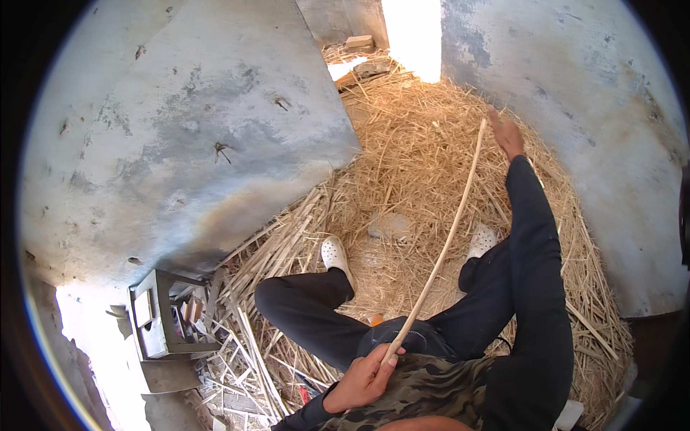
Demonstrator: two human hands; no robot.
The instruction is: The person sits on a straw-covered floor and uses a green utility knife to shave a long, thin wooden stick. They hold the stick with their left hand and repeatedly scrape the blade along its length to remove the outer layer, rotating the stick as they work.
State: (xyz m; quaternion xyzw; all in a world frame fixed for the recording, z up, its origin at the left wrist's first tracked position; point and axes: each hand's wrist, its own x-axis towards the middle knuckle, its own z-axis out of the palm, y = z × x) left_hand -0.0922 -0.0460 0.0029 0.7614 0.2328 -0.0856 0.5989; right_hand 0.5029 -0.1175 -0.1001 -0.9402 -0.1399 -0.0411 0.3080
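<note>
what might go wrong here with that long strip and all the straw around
Splinters: the bare left hand closes around the near end of the long strip, so a rough edge might prick it.
Losing control: the right hand is by the far end, but its grip is unclear; that end could swing.
Slipping: loose straw surrounds the white clogs, so footing may be poor on standing.

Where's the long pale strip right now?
Head view, right of centre: the strip slants from the left hand up to beside the right hand.
</note>
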